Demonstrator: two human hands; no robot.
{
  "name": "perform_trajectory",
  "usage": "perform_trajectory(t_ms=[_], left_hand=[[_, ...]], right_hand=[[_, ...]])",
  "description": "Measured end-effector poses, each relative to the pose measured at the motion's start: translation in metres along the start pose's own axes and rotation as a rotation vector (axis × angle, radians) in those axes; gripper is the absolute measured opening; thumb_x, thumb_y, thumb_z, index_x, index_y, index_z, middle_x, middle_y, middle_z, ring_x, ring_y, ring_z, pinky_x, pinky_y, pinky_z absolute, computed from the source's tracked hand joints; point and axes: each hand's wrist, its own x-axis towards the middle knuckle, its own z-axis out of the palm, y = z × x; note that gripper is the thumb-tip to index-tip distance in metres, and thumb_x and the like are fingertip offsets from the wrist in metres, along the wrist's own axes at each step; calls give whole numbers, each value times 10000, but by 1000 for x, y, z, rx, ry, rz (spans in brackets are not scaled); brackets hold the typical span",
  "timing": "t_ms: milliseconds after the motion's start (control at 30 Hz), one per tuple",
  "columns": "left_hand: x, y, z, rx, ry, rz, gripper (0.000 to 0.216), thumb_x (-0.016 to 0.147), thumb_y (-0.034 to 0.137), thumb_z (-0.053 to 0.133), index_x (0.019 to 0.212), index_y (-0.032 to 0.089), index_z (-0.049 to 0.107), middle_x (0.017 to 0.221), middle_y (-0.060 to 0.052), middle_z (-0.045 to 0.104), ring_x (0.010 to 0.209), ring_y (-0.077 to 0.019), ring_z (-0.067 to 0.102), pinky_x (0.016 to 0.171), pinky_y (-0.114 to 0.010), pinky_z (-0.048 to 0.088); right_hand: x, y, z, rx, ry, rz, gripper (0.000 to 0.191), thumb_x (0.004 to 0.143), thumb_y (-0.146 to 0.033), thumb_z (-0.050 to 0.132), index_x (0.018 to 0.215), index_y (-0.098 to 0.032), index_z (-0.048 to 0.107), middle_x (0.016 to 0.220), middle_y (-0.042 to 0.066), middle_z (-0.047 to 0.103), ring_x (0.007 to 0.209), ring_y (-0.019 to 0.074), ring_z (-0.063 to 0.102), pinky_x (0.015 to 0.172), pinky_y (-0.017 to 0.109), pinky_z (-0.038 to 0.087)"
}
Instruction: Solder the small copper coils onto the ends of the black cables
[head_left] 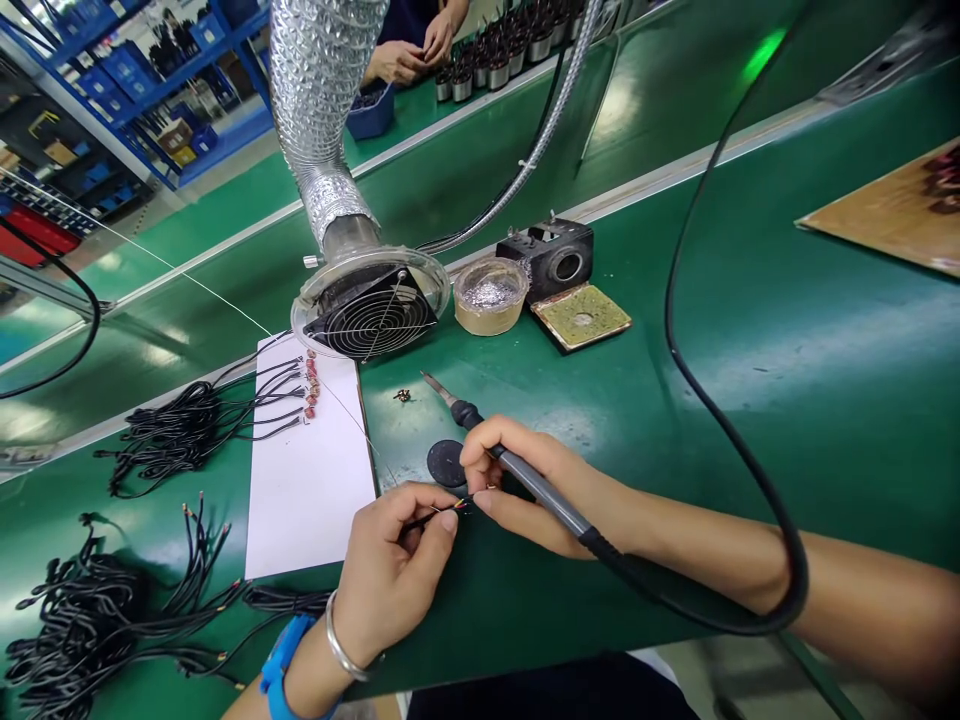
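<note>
Foil, plastic, paper
Crinkled shiny foil duct (315, 85); matt dark plastic soldering iron (541, 488); faintly glossy green mat (750, 350); matt paper sheet (307, 500).

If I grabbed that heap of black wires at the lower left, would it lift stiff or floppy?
Probably floppy: the black wires lie in loose curls and loops on the green table. They would likely come up tangled, since the strands cross over one another. Probably light for the heap's size, as each strand looks thin.

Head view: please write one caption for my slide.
At a green bench, the left hand pinches a thin wire and the right hand holds a soldering iron near a fume fan.
</note>
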Motion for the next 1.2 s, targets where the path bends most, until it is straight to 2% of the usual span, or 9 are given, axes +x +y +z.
perform_trajectory(t_ms=[200, 400, 567, 733, 900, 1200], left_hand=[[-1, 3, -3, 235, -13, 159, 136, 921, 270, 556, 921, 213, 679, 732, -15, 636, 615, -124, 545, 578, -234, 403], [-1, 6, -4, 345, -63, 248, 122, 912, 224, 555, 948, 206, 670, 798, -29, 672, 676, -136, 597, 628, -237, 436], [0, 5, -4, 311, -52, 254, 111, 909, 220, 557, 943, 203, 661, 800, -33, 670, 686, -145, 600, 637, -245, 440], [-1, 5, -4, 263, 26, 230, 111, 905, 218, 561, 936, 213, 667, 754, -22, 655, 639, -143, 575, 600, -245, 415], [-1, 5, -4, 287, 35, 264, 102, 885, 200, 581, 931, 209, 672, 722, -21, 643, 619, -142, 566, 588, -248, 411], [-1, 6, -5, 359, -22, 321, 104, 887, 192, 579, 940, 197, 668, 760, -38, 676, 640, -144, 602, 592, -243, 441]], right_hand=[[-3, -5, -4, -178, -61, -33, 286, 797, -79, 529, 1040, -220, 476, 789, -17, 611, 663, 116, 585, 622, 240, 465], [-2, -8, -9, -288, -149, -112, 265, 836, -93, 501, 1079, -197, 509, 805, -1, 607, 694, 120, 583, 662, 246, 464], [-2, -11, -8, -231, -184, -37, 235, 873, -118, 489, 1090, -206, 503, 797, -8, 620, 660, 112, 584, 605, 223, 441], [-1, -11, -3, -114, -141, 65, 281, 802, -113, 524, 1058, -215, 468, 804, -11, 612, 672, 121, 593, 593, 227, 451], [-1, -10, -1, -34, -100, 109, 293, 770, -115, 537, 1038, -213, 469, 788, -10, 599, 677, 127, 582, 575, 227, 454], [0, -15, -4, -139, -168, 143, 327, 735, -110, 546, 1047, -205, 518, 723, -23, 639, 594, 121, 605, 553, 226, 453]])
